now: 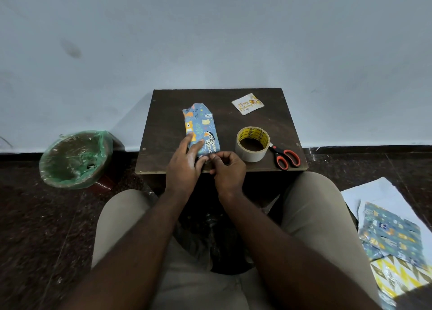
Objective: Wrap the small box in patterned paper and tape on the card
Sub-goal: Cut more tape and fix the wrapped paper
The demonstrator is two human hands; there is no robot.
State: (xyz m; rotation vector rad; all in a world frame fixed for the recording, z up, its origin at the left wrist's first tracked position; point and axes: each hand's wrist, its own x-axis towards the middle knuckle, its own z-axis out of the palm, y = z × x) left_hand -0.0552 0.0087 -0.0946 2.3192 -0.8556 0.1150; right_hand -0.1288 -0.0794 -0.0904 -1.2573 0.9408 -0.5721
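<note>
- One bin [74, 160] lined with green plastic stands on the floor, left of the table [168, 113]; what it holds is hard to make out.
- One wrapped box [201, 129] in animal-print paper lies left of the table's centre; its near end is hidden by the hands.
- Left hand [184, 167] lies flat, fingers spread on the box's near end.
- Right hand [228, 169] curls at the near edge, fingertips pinched together; whatever they pinch cannot be seen.
- One card [247, 103] sits near the far right corner.
- One tape roll [252, 143], then one pair of scissors [284, 156] partly behind it, near the right edge.
- Paper sheets [392, 237] lie on the floor, cut off at right.
</note>
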